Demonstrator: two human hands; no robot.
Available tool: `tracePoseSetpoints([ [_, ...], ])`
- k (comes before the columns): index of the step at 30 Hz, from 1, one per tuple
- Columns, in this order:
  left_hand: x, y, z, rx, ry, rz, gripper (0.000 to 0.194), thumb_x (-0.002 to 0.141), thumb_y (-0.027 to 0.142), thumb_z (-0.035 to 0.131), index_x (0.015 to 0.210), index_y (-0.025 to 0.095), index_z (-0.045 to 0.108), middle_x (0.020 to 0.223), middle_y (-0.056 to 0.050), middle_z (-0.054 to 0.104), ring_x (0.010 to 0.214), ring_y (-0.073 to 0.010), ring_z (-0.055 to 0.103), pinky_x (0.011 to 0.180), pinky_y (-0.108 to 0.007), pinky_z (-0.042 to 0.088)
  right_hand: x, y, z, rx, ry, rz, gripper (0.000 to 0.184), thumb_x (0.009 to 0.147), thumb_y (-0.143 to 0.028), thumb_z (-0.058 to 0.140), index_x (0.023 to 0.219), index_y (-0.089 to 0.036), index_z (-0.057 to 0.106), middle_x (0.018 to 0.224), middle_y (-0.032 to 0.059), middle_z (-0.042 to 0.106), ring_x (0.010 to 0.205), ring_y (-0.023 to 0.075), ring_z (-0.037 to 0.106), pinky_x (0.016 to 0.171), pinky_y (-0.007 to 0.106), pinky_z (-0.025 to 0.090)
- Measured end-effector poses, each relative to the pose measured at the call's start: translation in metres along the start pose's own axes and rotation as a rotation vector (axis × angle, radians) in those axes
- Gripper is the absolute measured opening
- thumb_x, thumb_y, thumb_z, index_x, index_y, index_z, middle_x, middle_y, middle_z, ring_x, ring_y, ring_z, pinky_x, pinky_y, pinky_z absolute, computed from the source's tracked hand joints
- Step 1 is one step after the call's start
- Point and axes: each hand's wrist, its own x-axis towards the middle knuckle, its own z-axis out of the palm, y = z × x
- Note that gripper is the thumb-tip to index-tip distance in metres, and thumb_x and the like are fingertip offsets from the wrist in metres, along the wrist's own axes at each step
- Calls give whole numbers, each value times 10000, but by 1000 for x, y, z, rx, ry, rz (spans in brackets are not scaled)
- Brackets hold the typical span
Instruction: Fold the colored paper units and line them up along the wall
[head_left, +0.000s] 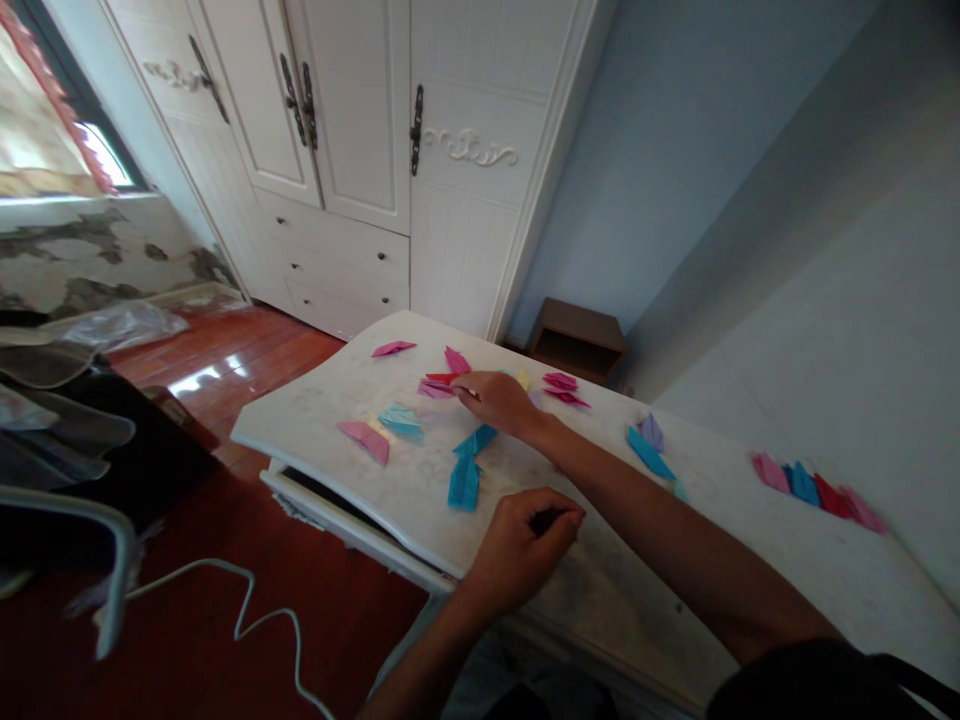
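Observation:
My right hand (499, 400) reaches across the white table (315, 420) and lies palm down on a purple folded paper piece (437, 389), its fingers close together over it; a red piece (442, 377) lies just beyond. My left hand (521, 545) rests near the table's front edge with its fingers curled in a loose pinch; nothing shows in them. Two blue folded pieces (465, 470) lie between my hands. A light blue piece (401, 420) and a pink piece (366, 440) lie to the left.
More folded pieces lie scattered: pink ones (394, 348) at the far edge, magenta ones (562, 388), blue and purple ones (649, 445), and a row (817, 492) along the wall. A white wardrobe (352, 150) stands behind. A white cable (247, 610) trails on the wooden floor.

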Motion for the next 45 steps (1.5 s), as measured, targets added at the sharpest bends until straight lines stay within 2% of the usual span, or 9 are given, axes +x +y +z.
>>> tracePoseSetpoints([
  [4,0,2,0,-25,19,4,234,867,307,584,837,110,706,726,-61,651,665,-134,579,611,-220,432,-30,8,-12,403,51,134,218,957,-233,513,1026,-140,697,853,35,721,566,107,636,626,235,475],
  [7,1,2,-2,-110,107,-3,237,856,326,594,847,111,693,717,-52,639,629,-120,564,591,-215,438,-55,13,-27,559,176,116,234,943,-298,556,1018,-133,703,839,39,708,513,93,621,552,221,477],
  [13,4,1,-7,-384,331,15,357,869,458,608,910,106,650,676,-15,584,558,-83,498,537,-197,401,-111,10,-67,211,371,-201,197,956,-251,551,1026,-172,717,969,81,715,872,154,679,782,274,542],
  [18,7,4,-11,-645,216,-34,556,845,640,548,913,96,639,738,-69,651,564,-128,553,548,-255,442,-156,1,-75,-104,334,-297,198,957,-193,532,1040,-197,711,986,79,726,868,158,686,721,256,548],
  [22,5,5,-10,-485,165,-55,475,850,560,611,890,90,666,759,-76,673,579,-125,576,564,-248,466,-180,-1,-68,-118,374,-269,222,951,-173,534,1093,-234,693,1021,64,726,903,158,694,761,260,559],
  [26,2,6,-8,-203,130,-17,267,871,371,666,905,109,696,784,-49,690,609,-93,598,605,-199,477,-192,-3,-63,91,373,-177,352,927,-254,611,1278,-224,591,1183,112,662,1080,187,641,866,301,552],
  [29,1,8,-7,-144,99,-14,259,877,364,662,940,117,713,803,-52,709,618,-103,631,611,-197,497,-194,-7,-63,340,363,5,481,902,-396,641,1328,-190,553,1168,124,659,1005,182,648,804,297,558],
  [36,1,11,-8,-134,21,-67,259,863,357,677,992,145,754,942,-79,740,782,-180,714,713,-240,562,-188,-19,-67,768,304,292,236,888,-367,656,861,-152,750,744,48,704,615,116,634,567,214,503],
  [45,-2,13,-2,-45,10,-83,251,828,367,697,901,136,763,888,-97,746,785,-208,730,710,-244,592,-195,-1,-80,843,308,440,294,845,-431,682,783,-149,735,679,43,676,557,106,590,513,201,474],
])
